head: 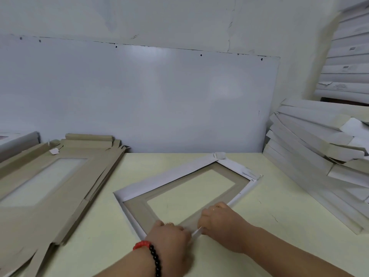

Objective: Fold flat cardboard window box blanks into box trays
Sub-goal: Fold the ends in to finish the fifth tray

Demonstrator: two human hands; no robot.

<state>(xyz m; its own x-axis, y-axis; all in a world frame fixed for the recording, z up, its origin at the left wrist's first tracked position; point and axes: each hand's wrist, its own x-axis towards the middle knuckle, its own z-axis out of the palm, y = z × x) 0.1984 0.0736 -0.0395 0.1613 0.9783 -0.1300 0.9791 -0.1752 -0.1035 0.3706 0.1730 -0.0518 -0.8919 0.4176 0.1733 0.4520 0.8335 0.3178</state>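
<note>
Window box tray (179, 188) likely light, thin, creases easily; left hand (169, 236), right hand (217, 220) both pinch near wall; hold along fold line.

We see both forearms reaching in from the bottom edge, bare, the left wrist wearing a red and black bead bracelet (150, 254). The left hand (169, 239) lies knuckles up with its fingers curled down and its fingertips hidden. The right hand (220, 222) sits just beside it, fingers bent under and a thin ring on one of them.
</note>
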